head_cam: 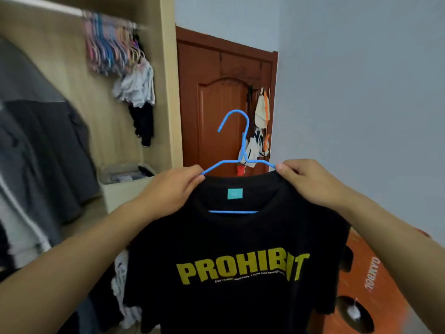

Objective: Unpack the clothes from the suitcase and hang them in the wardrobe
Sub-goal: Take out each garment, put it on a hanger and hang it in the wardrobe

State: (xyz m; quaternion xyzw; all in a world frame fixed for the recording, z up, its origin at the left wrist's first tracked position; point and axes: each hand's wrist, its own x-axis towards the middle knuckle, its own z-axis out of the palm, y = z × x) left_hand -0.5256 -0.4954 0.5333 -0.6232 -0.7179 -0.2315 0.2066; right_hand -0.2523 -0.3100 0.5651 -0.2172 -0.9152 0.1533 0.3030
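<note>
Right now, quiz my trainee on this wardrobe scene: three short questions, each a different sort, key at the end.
1. True or false: the black T-shirt already hangs from the wardrobe rail.
2. Multiple choice: what colour is the hanger inside the shirt? A) pink B) blue C) white
3. Fill in: the left hand and right hand each pinch the shirt at a ____.

Key:
1. False; both hands hold it up in front of the brown door.
2. B.
3. Shoulder, one on each side of the collar.
</note>
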